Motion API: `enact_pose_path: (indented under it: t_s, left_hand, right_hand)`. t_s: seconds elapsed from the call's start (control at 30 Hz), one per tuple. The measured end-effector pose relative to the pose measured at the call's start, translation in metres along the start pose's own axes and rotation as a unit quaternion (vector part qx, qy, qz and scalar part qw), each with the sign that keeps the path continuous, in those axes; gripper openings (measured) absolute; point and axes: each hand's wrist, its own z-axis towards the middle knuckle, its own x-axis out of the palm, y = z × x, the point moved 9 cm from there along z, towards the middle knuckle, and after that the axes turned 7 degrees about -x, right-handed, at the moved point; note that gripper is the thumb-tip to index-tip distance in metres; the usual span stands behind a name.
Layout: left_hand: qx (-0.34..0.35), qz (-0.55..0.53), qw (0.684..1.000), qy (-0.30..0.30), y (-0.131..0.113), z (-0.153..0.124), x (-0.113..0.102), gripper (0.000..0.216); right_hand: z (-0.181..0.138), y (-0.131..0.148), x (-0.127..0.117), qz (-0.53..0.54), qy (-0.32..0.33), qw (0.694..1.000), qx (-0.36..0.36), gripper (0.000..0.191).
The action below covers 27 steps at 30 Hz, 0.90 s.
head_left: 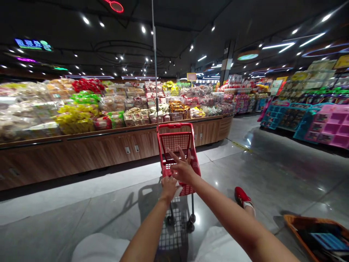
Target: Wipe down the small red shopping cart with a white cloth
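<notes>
In front of me stands a small red shopping cart [176,126] with a mesh basket and a tall pole at its left. My left hand [169,186] is closed at the cart's near side, and a small white piece [178,190], perhaps tissue or paper, shows at its palm. Just above and to the right of it, my right hand [183,169] is open with fingers spread, holding nothing visible. It overlaps the basket in view; I cannot tell if it touches the cart. The two hands are close together.
A long wood-sided display counter [109,153] piled with bagged snacks runs behind the cart. Pink plastic racks [334,123] stand at the right. An orange-rimmed basket [293,229] sits on the floor at lower right, near a red shoe [242,196].
</notes>
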Motion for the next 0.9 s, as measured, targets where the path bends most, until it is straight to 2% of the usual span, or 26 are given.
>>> enact_pose_path:
  t_s: [0.13, 0.3, 0.43, 0.5, 0.57, 0.63, 0.77, 0.9]
  left_hand:
    - [-0.01, -0.004, 1.0, -0.013, 0.013, -0.013, -0.005, 0.031]
    - [-0.011, 0.01, 0.999, -0.03, 0.038, -0.031, -0.012, 0.028]
    - [-0.013, 0.019, 0.999, -0.043, 0.052, -0.041, -0.018, 0.029]
    - [-0.021, 0.019, 0.998, -0.051, 0.06, -0.045, -0.02, 0.029]
    - [-0.022, 0.017, 0.998, -0.06, 0.065, -0.048, -0.022, 0.029]
    - [-0.019, 0.013, 0.998, -0.067, 0.069, -0.052, -0.024, 0.028]
    - [-0.02, 0.002, 0.997, -0.079, 0.06, -0.059, -0.025, 0.024]
    - [-0.02, -0.015, 0.998, -0.065, 0.017, -0.052, -0.02, 0.029]
  right_hand:
    - [0.028, 0.027, -0.02, -0.016, -0.03, 0.999, -0.036, 0.015]
    - [0.033, 0.035, -0.012, -0.015, -0.016, 0.998, -0.053, 0.015]
    - [0.017, 0.033, 0.023, 0.011, 0.047, 0.995, -0.088, 0.007]
    - [-0.005, 0.025, 0.051, 0.032, 0.093, 0.991, -0.093, 0.024]
    - [-0.033, 0.008, 0.08, 0.04, 0.125, 0.99, -0.056, 0.038]
    - [-0.063, -0.015, 0.103, 0.03, 0.125, 0.992, 0.01, 0.036]
    - [-0.097, -0.037, 0.122, 0.023, 0.077, 0.994, 0.072, 0.032]
    - [-0.098, -0.037, 0.124, 0.027, 0.056, 0.996, 0.071, 0.03]
